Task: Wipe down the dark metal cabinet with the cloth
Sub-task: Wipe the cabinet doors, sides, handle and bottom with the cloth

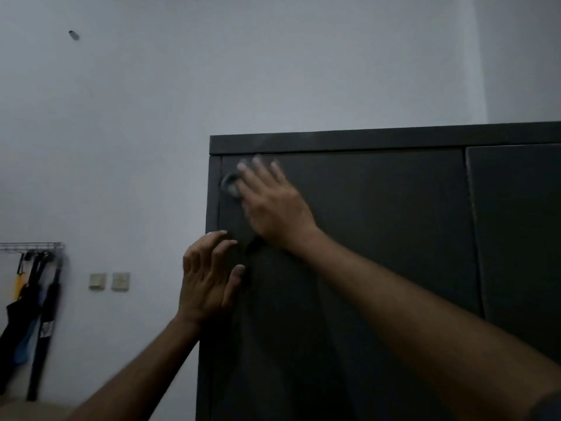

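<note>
The dark metal cabinet [379, 238] fills the right half of the head view, its top edge at mid-height. My right hand [270, 205] lies flat with straight fingers near the upper left corner of the left door. It presses a small greyish cloth [229, 185] against the door; the cloth is blurred and mostly hidden under my fingers. Lower down, my left hand [206, 284] is at the cabinet's left edge with bent fingers, fingertips and thumb touching the metal, holding nothing.
A second cabinet door [516, 232] is to the right. A white wall stands behind and to the left, with two wall switches [109, 281]. Dark umbrellas [33, 314] hang from a wire rack [30, 247] at the far left.
</note>
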Demonstrator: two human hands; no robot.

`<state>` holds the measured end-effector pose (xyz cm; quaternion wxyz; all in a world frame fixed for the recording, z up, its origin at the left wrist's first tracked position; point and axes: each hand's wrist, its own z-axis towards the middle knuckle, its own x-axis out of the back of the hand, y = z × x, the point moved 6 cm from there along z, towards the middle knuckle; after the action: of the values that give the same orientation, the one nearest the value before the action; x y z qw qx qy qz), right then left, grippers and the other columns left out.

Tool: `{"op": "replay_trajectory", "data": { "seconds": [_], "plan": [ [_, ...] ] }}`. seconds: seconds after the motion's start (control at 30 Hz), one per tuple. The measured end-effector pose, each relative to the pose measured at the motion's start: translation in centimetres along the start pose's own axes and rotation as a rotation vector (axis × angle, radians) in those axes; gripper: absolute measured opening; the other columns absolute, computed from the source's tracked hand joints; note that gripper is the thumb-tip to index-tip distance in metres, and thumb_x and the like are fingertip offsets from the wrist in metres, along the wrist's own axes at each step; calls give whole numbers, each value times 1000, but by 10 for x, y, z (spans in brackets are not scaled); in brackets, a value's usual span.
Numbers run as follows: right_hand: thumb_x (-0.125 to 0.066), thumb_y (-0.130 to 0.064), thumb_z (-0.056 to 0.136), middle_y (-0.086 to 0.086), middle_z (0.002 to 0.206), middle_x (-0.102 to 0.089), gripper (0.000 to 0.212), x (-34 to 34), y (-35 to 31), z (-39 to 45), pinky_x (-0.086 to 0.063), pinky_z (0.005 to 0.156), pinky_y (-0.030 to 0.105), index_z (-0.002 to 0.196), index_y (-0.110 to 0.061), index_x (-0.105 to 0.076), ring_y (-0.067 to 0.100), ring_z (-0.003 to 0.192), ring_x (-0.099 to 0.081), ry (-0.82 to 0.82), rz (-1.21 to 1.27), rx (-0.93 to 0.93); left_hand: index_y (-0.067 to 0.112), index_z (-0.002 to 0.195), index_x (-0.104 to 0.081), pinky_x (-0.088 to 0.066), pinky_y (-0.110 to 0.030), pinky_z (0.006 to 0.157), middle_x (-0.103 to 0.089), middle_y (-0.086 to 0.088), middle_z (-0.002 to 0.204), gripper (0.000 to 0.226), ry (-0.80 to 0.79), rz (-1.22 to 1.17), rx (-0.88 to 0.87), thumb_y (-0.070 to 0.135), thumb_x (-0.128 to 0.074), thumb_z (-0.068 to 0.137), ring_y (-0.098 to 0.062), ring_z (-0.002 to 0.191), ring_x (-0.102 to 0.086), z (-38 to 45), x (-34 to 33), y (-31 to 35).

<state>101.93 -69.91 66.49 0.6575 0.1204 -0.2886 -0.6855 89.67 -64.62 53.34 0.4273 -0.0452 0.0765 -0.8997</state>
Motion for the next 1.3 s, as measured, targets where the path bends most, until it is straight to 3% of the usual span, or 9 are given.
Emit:
{"op": "replay_trajectory", "data": {
  "seconds": [0.1,0.2,0.3,0.5,0.63,0.83,1.03,1.2,1.3],
  "plan": [
    [-46,-30,100,11,158,-43,48,-11,-19,-58,-22,122,58,143,-12,-55,34,150,-34,-11,-11,218,6,132,-48,-37,-45,113,-48,-18,140,47,93,-209,382,42,-43,102,-30,130,-45,-6,6,-18],
    [-44,-27,101,15,158,-42,48,-1,26,-48,-17,122,62,143,-7,-55,37,151,-31,89,1,-143,13,140,-42,-48,-42,105,-48,-6,136,53,12,-594,734,49,-34,102,-18,123,-50,-7,1,-29],
    [-38,-29,103,14,165,-29,54,11,42,16,-10,125,58,153,-8,-41,36,155,-18,109,40,-358,17,133,-48,-54,-37,98,-56,1,126,51,-21,-728,724,52,-26,103,-5,111,-58,-3,3,-24],
    [-39,-30,102,10,162,-36,49,-20,-57,10,-18,123,55,148,-15,-48,36,152,-27,27,38,118,25,139,-61,-57,-30,90,-73,0,127,72,-42,-1131,1029,70,-15,105,-18,120,-67,-15,-1,-25],
    [-40,-34,101,9,161,-38,51,-31,-58,-58,-19,124,57,147,-18,-50,34,151,-31,-98,14,418,21,143,-59,-42,-43,116,-70,1,137,82,-97,-1220,1081,72,-9,103,-19,132,-61,-13,6,-31],
    [-42,-27,102,9,163,-35,47,-12,-30,-5,-13,124,60,147,-16,-51,38,154,-20,92,124,-203,19,143,-61,-41,-44,118,-70,1,138,92,-156,-1267,1127,80,-9,99,-20,132,-61,-14,9,-36],
    [-53,-36,96,8,157,-45,48,-53,-123,-122,-18,124,61,142,-22,-56,36,149,-33,-107,97,567,15,142,-63,-41,-47,118,-69,-5,139,99,-186,-1350,1166,83,-8,96,-25,135,-61,-19,18,-43],
    [-53,-30,99,6,159,-42,44,-22,-46,-53,-12,122,66,142,-22,-57,39,153,-24,91,146,-126,18,144,-62,-36,-46,122,-69,0,139,93,-180,-1319,1165,80,-9,98,-20,135,-58,-19,15,-35],
    [-44,-41,105,5,162,-37,44,-49,-126,-114,-4,124,65,145,-27,-53,38,154,-17,2,183,126,19,144,-62,-37,-47,122,-68,-1,141,91,-178,-1303,1156,79,-10,100,-22,135,-59,-21,16,-32]
  ]
}}
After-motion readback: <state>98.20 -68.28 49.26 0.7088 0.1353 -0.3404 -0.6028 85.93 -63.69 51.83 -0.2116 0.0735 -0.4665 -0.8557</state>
